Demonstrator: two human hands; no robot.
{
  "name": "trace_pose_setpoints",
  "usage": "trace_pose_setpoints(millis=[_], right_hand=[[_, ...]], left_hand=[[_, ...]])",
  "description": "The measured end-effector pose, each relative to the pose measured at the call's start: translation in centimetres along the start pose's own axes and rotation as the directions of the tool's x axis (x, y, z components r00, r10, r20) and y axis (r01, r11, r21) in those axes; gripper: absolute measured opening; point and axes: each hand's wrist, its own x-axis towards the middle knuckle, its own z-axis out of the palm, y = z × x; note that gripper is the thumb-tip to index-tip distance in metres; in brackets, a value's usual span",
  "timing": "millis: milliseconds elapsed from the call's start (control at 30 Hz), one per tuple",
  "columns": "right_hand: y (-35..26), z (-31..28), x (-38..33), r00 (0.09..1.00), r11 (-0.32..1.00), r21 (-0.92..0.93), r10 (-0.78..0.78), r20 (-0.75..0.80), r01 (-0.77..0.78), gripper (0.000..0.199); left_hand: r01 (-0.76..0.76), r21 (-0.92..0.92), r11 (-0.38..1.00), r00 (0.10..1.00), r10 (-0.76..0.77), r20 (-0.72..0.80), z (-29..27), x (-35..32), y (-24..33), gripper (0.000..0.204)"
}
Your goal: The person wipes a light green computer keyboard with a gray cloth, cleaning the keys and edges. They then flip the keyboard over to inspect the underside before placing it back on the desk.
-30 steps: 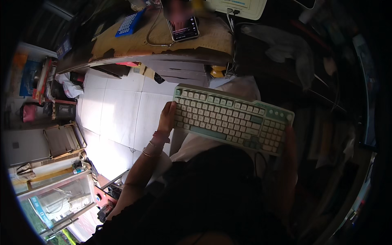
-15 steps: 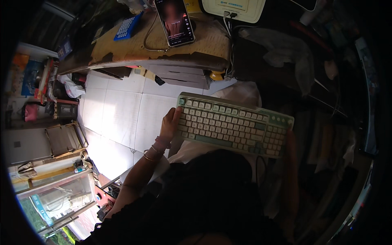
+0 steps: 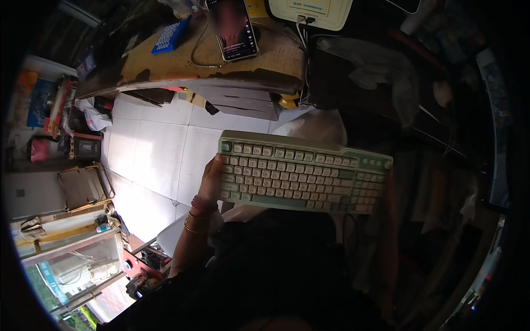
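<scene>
A green keyboard with cream and green keys is held up in front of me, above my lap, its keys facing up toward me. Around its left end my left hand is closed, thumb on the front edge and the other fingers hidden behind. My right hand is at the right end, dim in the shadow; it appears to grip that edge, though its fingers barely show. A dark cable hangs below the keyboard near its right part.
Ahead stands a worn wooden desk with a lit phone, a blue calculator and a pale box-shaped device with plugged cables. Crumpled clear plastic lies at the right. White tiles cover the floor; a glass door is lower left.
The keyboard's left end has moved left and slightly down, so it sits more level and nearer to me. My left hand has gone with it; the right end has shifted little.
</scene>
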Motion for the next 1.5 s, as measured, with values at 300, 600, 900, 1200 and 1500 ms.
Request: trace_pose_setpoints(millis=[300,600,900,1200,1500], right_hand=[[1.0,-1.2,0.2,0.980,0.993,0.084,-0.100,0.170,0.087,0.072],[-6.4,2.7,1.7,0.807,0.875,0.336,-0.462,0.367,0.347,0.068],[-9.3,4.1,1.1,0.907,0.908,-0.118,-0.378,0.188,0.403,0.058],[-16.3,2.6,6.4,0.316,0.124,-0.780,-0.944,0.099,0.613,0.048],[-15.8,4.5,13.2,0.444,0.052,-0.652,-0.772,0.455,0.757,0.023]], left_hand=[[-0.198,0.138,0.970,0.978,0.206,-0.043,0.6,-1.5,2.3,0.034],[-0.271,-0.008,0.963,0.957,0.268,-0.107,-1.6,0.7,6.7,0.034],[-0.036,-0.351,0.936,0.990,0.081,0.113,-2.9,0.7,6.1,0.047],[-0.039,-0.395,0.918,0.995,0.071,0.066,-2.0,-1.2,4.5,0.046],[-0.063,-0.400,0.914,0.994,0.093,0.056,-3.0,-0.7,3.1,0.042]])
